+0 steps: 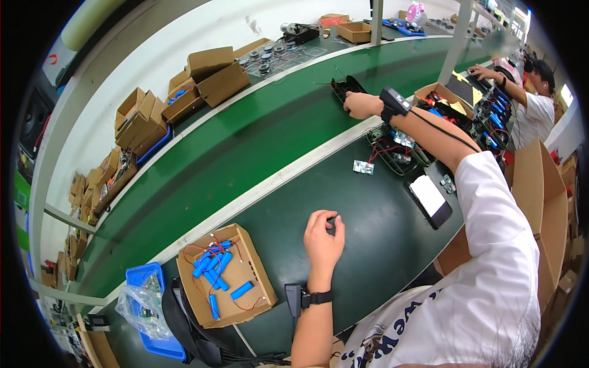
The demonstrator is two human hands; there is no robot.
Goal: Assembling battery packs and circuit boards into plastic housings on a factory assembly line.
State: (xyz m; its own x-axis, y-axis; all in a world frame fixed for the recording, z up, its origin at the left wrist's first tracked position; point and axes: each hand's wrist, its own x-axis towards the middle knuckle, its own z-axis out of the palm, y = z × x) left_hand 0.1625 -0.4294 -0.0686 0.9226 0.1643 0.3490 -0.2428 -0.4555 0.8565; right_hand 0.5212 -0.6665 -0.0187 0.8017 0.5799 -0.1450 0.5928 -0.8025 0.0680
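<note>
My right hand (363,105) reaches out over the green conveyor belt, its fingers closed on the near edge of a black plastic housing (347,88) with thin wires sticking out. My left hand (324,238) rests above the dark green worktable (270,227), fingers loosely curled, with a gap between thumb and fingertips and nothing visible in it. To its left sits an open cardboard box (261,279) holding several blue cylindrical battery cells (215,267) with red and black leads. Right of the table's middle, a small white circuit board (364,167) lies wired to an open dark housing (392,150).
A phone (429,199) with a white screen lies near the table's right edge. At lower left stands a blue tray (162,346) with a plastic bag. Cardboard boxes (218,76) line the belt's far side. Another person (540,110) works at far right beside housings with blue cells.
</note>
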